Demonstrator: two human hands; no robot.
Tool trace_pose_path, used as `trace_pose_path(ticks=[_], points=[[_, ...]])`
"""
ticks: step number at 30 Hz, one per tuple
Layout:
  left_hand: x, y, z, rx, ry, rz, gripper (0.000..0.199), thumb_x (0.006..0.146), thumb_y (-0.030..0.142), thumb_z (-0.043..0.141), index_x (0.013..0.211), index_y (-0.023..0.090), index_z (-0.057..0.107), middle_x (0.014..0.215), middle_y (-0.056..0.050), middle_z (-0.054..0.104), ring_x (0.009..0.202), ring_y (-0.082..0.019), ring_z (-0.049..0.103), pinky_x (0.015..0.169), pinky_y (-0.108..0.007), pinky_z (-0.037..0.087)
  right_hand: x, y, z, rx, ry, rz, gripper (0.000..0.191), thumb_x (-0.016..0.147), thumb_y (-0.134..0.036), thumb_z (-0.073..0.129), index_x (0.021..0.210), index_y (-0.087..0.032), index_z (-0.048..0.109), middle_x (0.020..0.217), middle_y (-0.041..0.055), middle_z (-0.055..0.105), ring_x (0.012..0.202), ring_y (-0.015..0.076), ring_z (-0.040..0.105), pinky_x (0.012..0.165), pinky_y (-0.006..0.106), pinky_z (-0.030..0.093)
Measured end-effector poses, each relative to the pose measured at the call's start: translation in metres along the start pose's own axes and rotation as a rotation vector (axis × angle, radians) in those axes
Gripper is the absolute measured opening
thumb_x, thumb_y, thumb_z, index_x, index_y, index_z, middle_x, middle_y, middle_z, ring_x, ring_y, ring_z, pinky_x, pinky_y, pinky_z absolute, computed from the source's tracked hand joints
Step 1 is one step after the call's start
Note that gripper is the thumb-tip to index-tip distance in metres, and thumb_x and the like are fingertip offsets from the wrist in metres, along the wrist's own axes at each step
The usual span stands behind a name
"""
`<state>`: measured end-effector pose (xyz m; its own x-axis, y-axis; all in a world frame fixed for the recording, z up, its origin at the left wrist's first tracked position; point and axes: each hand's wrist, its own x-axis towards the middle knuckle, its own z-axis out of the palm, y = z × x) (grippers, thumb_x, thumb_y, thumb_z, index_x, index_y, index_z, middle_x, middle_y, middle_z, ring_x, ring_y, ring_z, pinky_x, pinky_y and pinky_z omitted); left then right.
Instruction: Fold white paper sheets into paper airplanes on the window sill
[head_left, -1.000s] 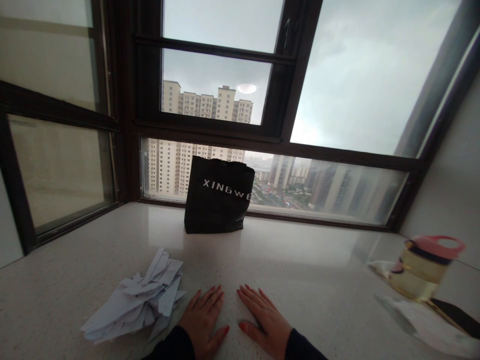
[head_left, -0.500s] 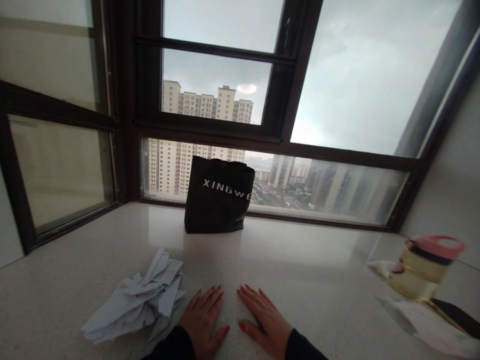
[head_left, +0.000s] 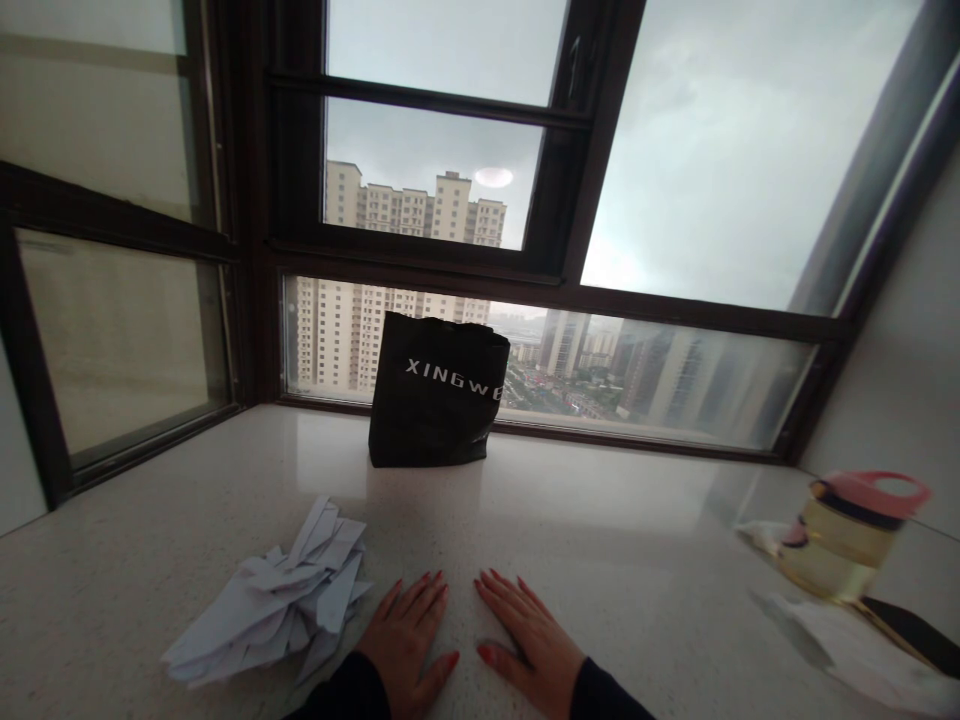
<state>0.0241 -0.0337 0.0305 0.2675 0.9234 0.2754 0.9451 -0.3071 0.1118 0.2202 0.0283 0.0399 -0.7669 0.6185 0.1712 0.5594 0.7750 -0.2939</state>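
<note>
My left hand [head_left: 405, 635] lies flat on the pale speckled windowsill [head_left: 600, 560], fingers stretched forward and thumb out to the side. Just left of it is a loose pile of folded white paper pieces [head_left: 281, 600], close to the fingers. My right hand [head_left: 529, 635] rests palm down on the same surface, also flat, with a gap between the two hands. Neither hand holds anything. Beyond both hands, against the window, stands a black bag [head_left: 439, 400] with white lettering.
At the right stands a yellowish see-through bottle [head_left: 844, 540] with a pink lid. Beside it lie a crumpled white wrapper [head_left: 862, 650] and a flat dark object [head_left: 915, 630]. Dark window frames [head_left: 420, 262] border the sill at the back and left.
</note>
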Motion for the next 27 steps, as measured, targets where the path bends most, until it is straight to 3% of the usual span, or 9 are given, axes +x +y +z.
trace_pose_path(ticks=[27], points=[[0.0,0.0003,-0.0008,-0.004,-0.012,0.003,0.055,0.079,0.052,0.021,0.12,0.019,0.036,0.129,-0.003,0.032,0.117,-0.02,0.026,0.096,-0.04,0.02,-0.0002,0.0007,0.0008,-0.001,0.013,-0.006,0.055,0.079,-0.048,0.034,0.126,-0.021,0.025,0.129,0.0055,0.03,0.119,0.0208,0.023,0.097,0.042,0.016]])
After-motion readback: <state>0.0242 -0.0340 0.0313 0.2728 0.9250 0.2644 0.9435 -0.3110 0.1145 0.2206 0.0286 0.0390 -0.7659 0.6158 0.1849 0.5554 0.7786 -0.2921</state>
